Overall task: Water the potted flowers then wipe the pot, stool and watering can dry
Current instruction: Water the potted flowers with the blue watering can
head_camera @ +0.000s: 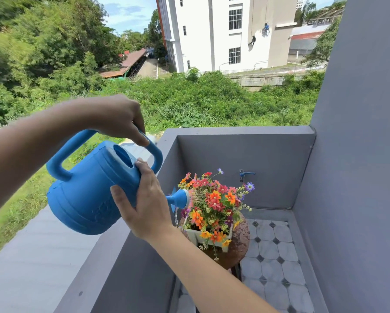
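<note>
A blue plastic watering can point(85, 193) is tilted to the right, held above the balcony wall. My left hand point(119, 119) grips its top handle. My right hand point(144, 204) cups the can's front side near the spout. The spout's rose point(181, 198) points at the flowers point(214, 199), and thin streams of water spray onto them. The orange, red and purple flowers stand in a small pale square pot point(199, 236). The pot rests on a round brown stool point(240, 242), which is partly hidden behind my right forearm.
A grey balcony wall point(234, 132) encloses a small corner with a tiled floor point(277, 263). A blue tap point(246, 174) sticks out of the far wall just behind the flowers. A grey side wall point(359, 154) rises on the right. Beyond the wall lie greenery and buildings.
</note>
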{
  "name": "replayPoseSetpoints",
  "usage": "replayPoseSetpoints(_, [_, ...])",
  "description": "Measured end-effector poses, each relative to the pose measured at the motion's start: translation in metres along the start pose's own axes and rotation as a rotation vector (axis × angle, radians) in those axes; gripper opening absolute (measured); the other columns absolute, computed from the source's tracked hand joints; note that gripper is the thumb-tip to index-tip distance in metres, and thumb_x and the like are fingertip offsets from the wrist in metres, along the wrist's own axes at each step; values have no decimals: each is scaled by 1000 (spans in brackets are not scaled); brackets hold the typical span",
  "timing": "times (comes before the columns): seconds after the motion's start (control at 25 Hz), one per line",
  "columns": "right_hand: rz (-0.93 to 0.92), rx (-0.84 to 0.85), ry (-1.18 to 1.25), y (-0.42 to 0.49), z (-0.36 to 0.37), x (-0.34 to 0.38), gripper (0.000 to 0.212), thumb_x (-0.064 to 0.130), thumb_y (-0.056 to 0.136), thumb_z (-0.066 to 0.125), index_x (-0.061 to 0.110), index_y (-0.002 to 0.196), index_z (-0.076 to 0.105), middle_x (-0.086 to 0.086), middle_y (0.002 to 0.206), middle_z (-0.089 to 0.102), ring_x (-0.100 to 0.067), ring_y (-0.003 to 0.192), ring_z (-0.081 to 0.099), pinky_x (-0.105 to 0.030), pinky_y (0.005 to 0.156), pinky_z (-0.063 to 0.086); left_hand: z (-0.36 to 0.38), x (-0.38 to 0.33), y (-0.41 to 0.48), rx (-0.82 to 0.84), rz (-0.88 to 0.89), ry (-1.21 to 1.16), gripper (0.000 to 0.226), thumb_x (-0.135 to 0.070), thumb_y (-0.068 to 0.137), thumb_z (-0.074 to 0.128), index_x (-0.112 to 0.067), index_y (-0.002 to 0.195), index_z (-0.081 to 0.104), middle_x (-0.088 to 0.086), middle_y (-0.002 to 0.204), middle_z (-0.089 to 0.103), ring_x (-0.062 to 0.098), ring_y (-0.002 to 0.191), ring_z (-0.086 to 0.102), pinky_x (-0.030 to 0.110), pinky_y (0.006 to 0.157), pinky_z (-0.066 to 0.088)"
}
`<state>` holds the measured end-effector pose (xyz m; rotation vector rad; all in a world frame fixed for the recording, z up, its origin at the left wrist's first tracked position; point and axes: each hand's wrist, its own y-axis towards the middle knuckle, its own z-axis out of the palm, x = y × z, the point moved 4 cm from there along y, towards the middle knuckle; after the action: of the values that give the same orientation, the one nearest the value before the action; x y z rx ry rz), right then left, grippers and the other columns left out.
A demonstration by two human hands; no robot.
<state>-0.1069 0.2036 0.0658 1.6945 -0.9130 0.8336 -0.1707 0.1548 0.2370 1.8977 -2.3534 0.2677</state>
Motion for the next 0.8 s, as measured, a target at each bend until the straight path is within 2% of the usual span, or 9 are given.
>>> replayPoseSetpoints(0.16, [4,-28,-26,-13,-11,-2,79,60,85,37,12,147,25,-3,155,31,-14,144,23,-33,115,25,2,-17,0,12,38,-21,27,-49,76,70,-27,90,77,-7,66,66,8,60,53,24,54,39])
replayPoseSetpoints(0.36, [-15,-64,-73,-4,-25,-5,77,61,85,38,13,145,27,-3,152,35,-16,141,29,-37,113,30,-6,-26,4,-31,54,-60,28,-47,77,69,-24,91,77,-8,62,63,9,56,51,24,51,37])
replayPoseSetpoints(0.64, [-52,1,-40,23,-18,3,68,47,89,51,11,143,30,-6,152,35,-19,140,30,-38,114,29,-18,1,2,-110,-38,-80,30,-46,77,70,-22,93,77,-1,75,69,9,64,54,20,55,38])
replayPoseSetpoints(0.8, [-85,63,-100,19,-8,1,67,46,88,53,12,142,32,-5,152,36,-20,139,32,-36,111,30,0,22,-14,-145,-92,-187,28,-45,76,71,-22,92,77,-1,74,69,12,68,55,20,58,38])
